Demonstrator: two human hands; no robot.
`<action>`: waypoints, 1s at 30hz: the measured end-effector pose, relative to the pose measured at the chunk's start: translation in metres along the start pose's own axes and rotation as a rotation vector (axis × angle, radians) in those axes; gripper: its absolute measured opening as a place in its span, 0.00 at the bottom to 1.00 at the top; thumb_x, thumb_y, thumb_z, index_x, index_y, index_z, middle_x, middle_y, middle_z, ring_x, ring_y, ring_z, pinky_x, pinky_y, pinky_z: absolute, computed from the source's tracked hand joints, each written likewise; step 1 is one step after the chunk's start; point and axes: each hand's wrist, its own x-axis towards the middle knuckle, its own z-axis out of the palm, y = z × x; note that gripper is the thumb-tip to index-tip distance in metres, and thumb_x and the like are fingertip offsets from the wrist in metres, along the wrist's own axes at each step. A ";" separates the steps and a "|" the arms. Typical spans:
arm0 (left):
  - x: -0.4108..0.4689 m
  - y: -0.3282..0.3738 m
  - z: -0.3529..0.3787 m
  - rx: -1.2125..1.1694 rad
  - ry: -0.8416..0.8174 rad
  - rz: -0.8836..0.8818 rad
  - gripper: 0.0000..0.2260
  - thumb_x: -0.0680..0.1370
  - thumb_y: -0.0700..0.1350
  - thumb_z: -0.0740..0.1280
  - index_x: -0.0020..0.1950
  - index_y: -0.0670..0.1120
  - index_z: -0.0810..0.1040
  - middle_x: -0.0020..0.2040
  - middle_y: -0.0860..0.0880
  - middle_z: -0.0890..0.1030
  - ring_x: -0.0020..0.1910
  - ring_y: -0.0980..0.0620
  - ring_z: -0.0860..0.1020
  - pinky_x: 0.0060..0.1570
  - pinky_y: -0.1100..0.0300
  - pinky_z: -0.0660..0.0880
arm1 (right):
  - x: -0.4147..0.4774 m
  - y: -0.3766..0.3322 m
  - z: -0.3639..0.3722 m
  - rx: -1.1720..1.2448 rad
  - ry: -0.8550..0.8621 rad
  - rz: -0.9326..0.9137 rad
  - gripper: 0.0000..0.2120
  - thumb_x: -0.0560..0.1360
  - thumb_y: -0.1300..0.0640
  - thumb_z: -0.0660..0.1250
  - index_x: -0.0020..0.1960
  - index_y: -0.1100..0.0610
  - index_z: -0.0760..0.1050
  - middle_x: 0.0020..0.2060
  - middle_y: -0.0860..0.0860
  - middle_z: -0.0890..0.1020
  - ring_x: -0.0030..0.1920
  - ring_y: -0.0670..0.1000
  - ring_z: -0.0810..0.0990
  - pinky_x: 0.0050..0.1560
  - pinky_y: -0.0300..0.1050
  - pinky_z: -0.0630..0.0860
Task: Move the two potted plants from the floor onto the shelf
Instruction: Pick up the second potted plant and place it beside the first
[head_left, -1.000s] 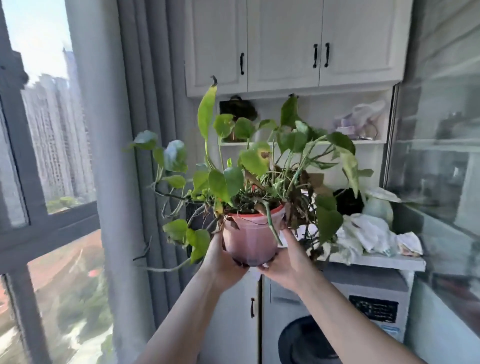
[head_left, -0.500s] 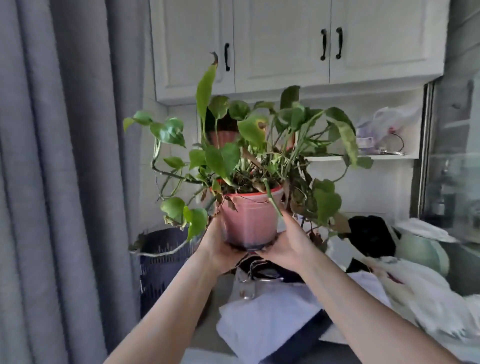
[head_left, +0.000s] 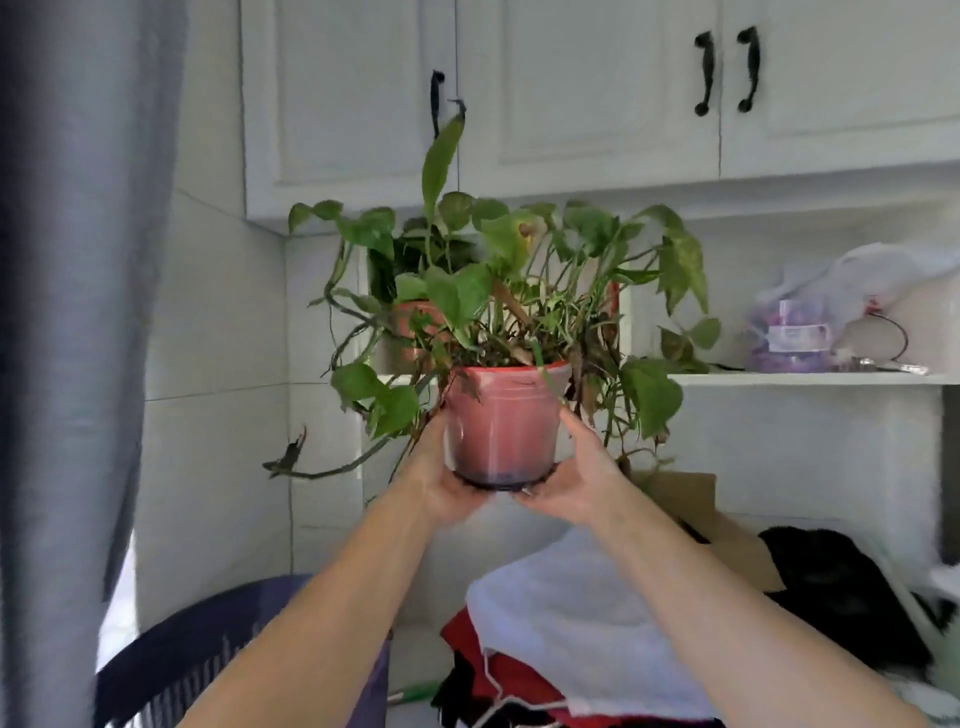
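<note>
I hold a pothos in a pink plastic pot up in front of me with both hands, level with the white shelf under the wall cabinets. My left hand cups the pot's left side and base; my right hand does the same on the right, thumb up the pot wall. My fingers wrap behind the pot, so I cannot see them. The pot is in the air, upright, clear of the shelf board.

Behind its leaves a second potted plant already stands on the shelf at the left end; foliage hides most of its reddish pot. Farther right on the shelf lies a clear plastic bag with purple contents I cannot make out.

Below, a heap of laundry in white, red and black runs off the bottom edge, and a dark basket is cut off at lower left. A grey curtain fills the left side.
</note>
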 end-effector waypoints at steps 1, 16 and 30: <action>0.018 0.012 -0.005 -0.016 0.022 -0.010 0.32 0.69 0.64 0.68 0.48 0.33 0.79 0.39 0.34 0.85 0.35 0.38 0.85 0.26 0.49 0.80 | 0.018 -0.007 0.003 -0.004 0.006 -0.024 0.30 0.67 0.38 0.71 0.52 0.64 0.74 0.48 0.60 0.83 0.50 0.59 0.81 0.52 0.52 0.78; 0.197 0.138 -0.018 0.135 -0.036 -0.018 0.28 0.67 0.67 0.69 0.46 0.41 0.81 0.35 0.39 0.86 0.45 0.42 0.82 0.34 0.53 0.82 | 0.189 -0.098 0.044 0.018 -0.003 -0.113 0.27 0.69 0.37 0.69 0.48 0.63 0.78 0.34 0.64 0.85 0.34 0.62 0.85 0.31 0.53 0.82; 0.275 0.153 -0.023 0.160 -0.117 0.045 0.31 0.69 0.70 0.64 0.27 0.43 0.86 0.33 0.42 0.86 0.29 0.41 0.84 0.28 0.51 0.81 | 0.265 -0.142 0.030 -0.212 0.072 -0.186 0.33 0.71 0.30 0.61 0.53 0.59 0.82 0.44 0.59 0.87 0.45 0.59 0.87 0.45 0.52 0.83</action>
